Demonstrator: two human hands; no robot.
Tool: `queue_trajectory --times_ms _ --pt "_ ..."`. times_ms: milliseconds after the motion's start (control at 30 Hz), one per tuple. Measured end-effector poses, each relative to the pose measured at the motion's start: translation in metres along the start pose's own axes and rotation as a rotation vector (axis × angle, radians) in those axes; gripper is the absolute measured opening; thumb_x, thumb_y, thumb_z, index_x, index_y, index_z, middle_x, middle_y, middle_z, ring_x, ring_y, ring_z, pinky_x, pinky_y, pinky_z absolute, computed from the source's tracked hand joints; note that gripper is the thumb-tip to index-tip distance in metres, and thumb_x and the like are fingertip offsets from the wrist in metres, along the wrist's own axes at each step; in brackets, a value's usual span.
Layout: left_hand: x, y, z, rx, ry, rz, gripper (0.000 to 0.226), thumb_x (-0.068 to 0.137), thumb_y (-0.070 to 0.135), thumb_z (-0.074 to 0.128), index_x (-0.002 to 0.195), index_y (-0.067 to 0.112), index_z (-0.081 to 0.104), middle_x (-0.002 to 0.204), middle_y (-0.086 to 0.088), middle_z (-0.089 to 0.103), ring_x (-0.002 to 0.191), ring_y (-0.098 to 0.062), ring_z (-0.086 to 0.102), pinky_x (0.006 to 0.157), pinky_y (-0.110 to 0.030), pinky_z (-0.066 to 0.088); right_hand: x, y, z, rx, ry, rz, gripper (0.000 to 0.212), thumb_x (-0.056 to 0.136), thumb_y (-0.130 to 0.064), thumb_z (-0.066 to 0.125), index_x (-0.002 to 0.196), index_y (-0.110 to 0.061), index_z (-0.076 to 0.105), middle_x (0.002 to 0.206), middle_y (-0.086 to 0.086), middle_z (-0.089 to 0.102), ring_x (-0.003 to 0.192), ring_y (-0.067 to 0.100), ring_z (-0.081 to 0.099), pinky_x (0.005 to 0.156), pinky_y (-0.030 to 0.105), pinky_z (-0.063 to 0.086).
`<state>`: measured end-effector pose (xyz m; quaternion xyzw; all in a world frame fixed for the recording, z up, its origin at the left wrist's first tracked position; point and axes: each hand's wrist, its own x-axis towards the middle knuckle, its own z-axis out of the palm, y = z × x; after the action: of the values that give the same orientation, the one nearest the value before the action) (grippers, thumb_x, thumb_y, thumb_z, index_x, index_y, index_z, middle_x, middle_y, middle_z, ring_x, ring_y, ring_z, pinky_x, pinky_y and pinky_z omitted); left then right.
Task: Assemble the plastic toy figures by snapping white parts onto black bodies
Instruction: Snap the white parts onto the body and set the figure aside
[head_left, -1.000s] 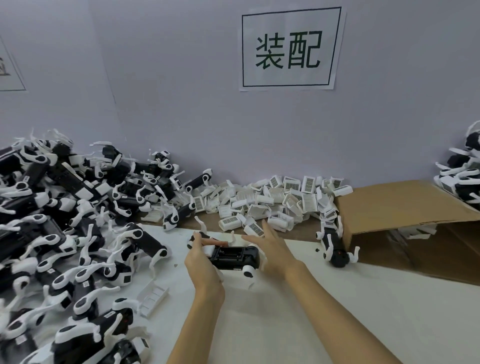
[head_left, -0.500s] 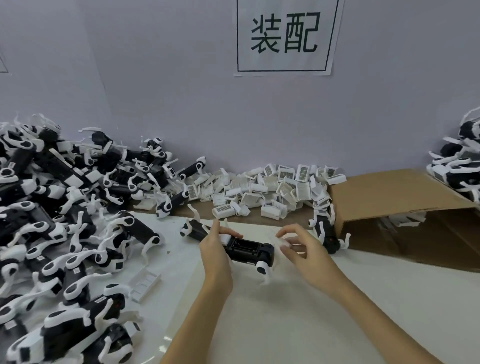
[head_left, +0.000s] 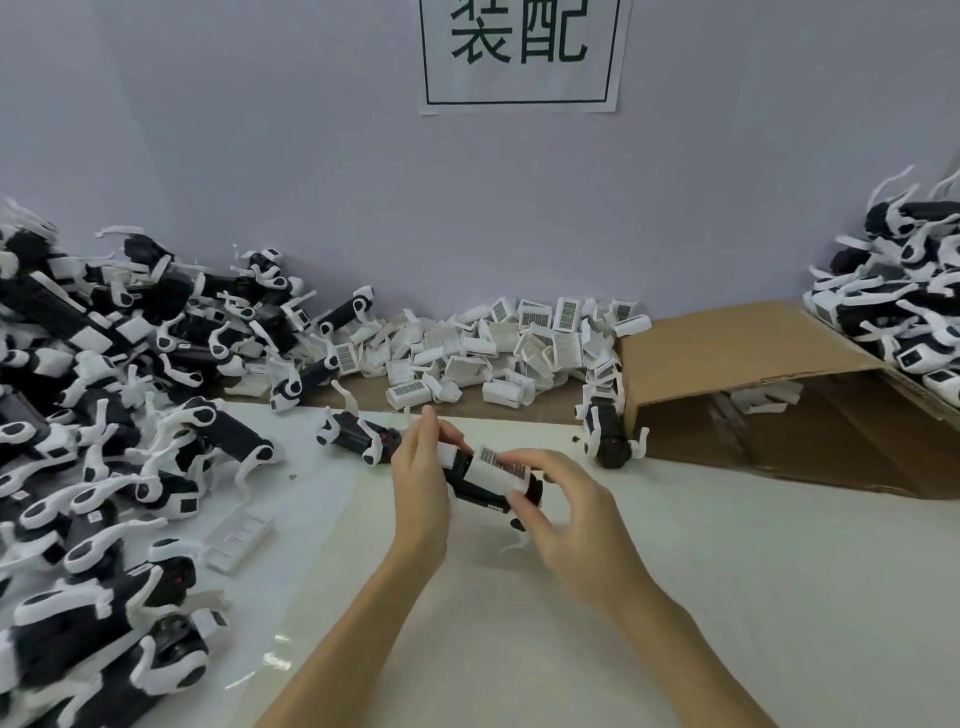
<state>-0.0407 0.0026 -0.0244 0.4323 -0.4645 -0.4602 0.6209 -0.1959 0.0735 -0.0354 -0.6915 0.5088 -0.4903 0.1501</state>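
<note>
A black toy body (head_left: 480, 493) with white legs is held just above the white table (head_left: 675, 545), at the middle. My left hand (head_left: 421, 483) grips its left end. A white cover (head_left: 493, 467) with a barcode label lies on top of the body. My right hand (head_left: 566, 514) pinches that cover and the body's right end between thumb and fingers. Behind the hands, a pile of loose white covers (head_left: 498, 348) lies along the wall.
A big heap of black-and-white figures (head_left: 104, 415) fills the left side. One figure (head_left: 358, 439) lies just behind my left hand, another (head_left: 610, 431) stands by a brown cardboard box (head_left: 753, 358). More figures (head_left: 904, 301) are stacked at the far right. A white part (head_left: 239, 535) lies on the table.
My right hand, holding nothing half a second ago, has brought a white barcode cover onto the black body. My left hand has kept its grip on the body throughout.
</note>
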Motion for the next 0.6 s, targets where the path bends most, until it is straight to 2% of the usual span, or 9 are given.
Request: queue_trajectory --times_ms 133,267,333,433,500,567,600 --pt "-0.0026 0.0016 0.0012 -0.03 -0.002 -0.008 0.048 0.114 0.04 0.045 0.085 0.006 0.061 0.082 -0.01 0.056 0.079 -0.025 0.052 0.078 -0.039 0.04 -0.0014 0.0029 0.0043 -0.065 -0.009 -0.063 0.038 0.098 -0.015 0.071 0.131 -0.034 0.065 0.127 -0.027 0.062 0.125 0.006 0.056 0.107 0.021 0.042" --pt "-0.006 0.002 0.0052 -0.034 -0.047 -0.017 0.048 0.113 0.042 0.046 0.083 0.009 0.061 0.08 -0.009 0.054 0.072 -0.02 0.051 0.066 -0.031 0.042 -0.0064 0.0034 0.0073 -0.178 -0.001 -0.104 0.042 0.098 -0.021 0.07 0.136 -0.034 0.06 0.134 -0.024 0.058 0.128 0.003 0.051 0.109 0.024 0.042" --pt "-0.0079 0.0016 0.0062 -0.03 -0.084 -0.019 0.047 0.113 0.043 0.046 0.084 0.01 0.062 0.078 -0.004 0.056 0.068 -0.015 0.053 0.062 -0.026 0.043 -0.0088 0.0026 0.0095 -0.266 -0.017 -0.117 0.049 0.093 -0.027 0.076 0.136 -0.034 0.054 0.137 -0.022 0.054 0.127 0.003 0.049 0.109 0.024 0.041" --pt "-0.0095 0.0021 0.0076 -0.011 -0.152 -0.013 0.047 0.113 0.047 0.046 0.089 0.011 0.064 0.08 0.002 0.059 0.071 -0.013 0.056 0.065 -0.026 0.045 -0.0092 0.0009 0.0112 -0.383 -0.014 -0.134 0.057 0.087 -0.025 0.084 0.134 -0.027 0.053 0.144 -0.013 0.053 0.132 0.01 0.048 0.11 0.027 0.042" --pt "-0.008 0.0042 0.0057 0.067 -0.225 0.029 0.047 0.11 0.055 0.048 0.098 0.013 0.066 0.081 0.011 0.062 0.074 -0.007 0.06 0.067 -0.021 0.049 -0.0083 0.0005 0.01 -0.43 0.038 -0.157 0.057 0.087 -0.018 0.084 0.135 -0.022 0.055 0.141 -0.008 0.057 0.13 0.013 0.052 0.11 0.032 0.045" --pt "-0.0055 0.0076 0.0005 0.159 -0.342 0.071 0.046 0.1 0.068 0.051 0.109 0.025 0.064 0.087 0.017 0.066 0.08 -0.001 0.065 0.071 -0.016 0.052 -0.0079 0.0017 0.0065 -0.406 0.074 -0.141 0.056 0.092 -0.015 0.078 0.142 -0.019 0.054 0.146 -0.006 0.056 0.134 0.014 0.051 0.112 0.033 0.046" --pt "-0.0041 0.0087 -0.0018 0.189 -0.41 0.061 0.046 0.094 0.073 0.055 0.113 0.031 0.062 0.092 0.014 0.07 0.085 -0.005 0.068 0.075 -0.02 0.054 -0.0075 0.0032 0.0039 -0.379 0.087 -0.127 0.055 0.095 -0.014 0.074 0.146 -0.018 0.052 0.149 -0.005 0.053 0.137 0.014 0.05 0.115 0.032 0.044"
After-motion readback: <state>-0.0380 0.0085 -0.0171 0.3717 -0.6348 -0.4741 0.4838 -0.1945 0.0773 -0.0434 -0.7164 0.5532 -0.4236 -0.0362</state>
